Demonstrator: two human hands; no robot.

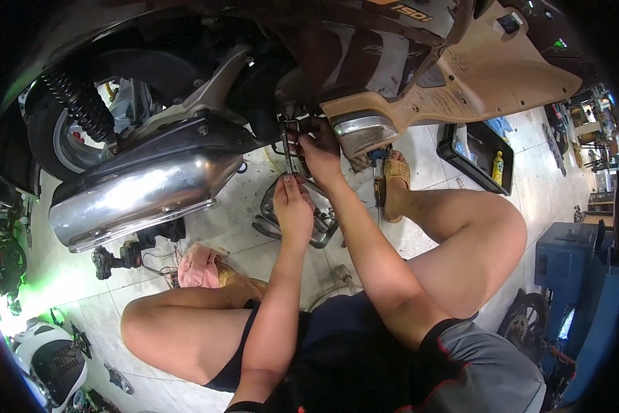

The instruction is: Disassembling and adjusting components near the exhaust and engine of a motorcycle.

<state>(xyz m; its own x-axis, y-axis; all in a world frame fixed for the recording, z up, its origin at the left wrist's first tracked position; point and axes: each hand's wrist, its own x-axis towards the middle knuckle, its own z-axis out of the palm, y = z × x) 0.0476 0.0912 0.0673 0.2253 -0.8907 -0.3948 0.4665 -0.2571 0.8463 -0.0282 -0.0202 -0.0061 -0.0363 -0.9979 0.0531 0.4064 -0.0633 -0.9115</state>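
Note:
Beneath a scooter with a tan footboard, both my hands work close together. My left hand pinches the lower end of a slim silver metal tool, which stands nearly upright. Its upper end reaches the dark underside of the scooter; its exact kind does not show. Just above and to the right, my right hand is closed, its fingers curled up against the underside beside the tool. Whatever those fingers grip is hidden in shadow. To the left of my hands lies the long shiny exhaust muffler.
Below my hands, a metal tray sits on the tiled floor. A black cordless power tool and a pink cloth lie left. At right are a black crate holding a yellow bottle, and a blue cabinet.

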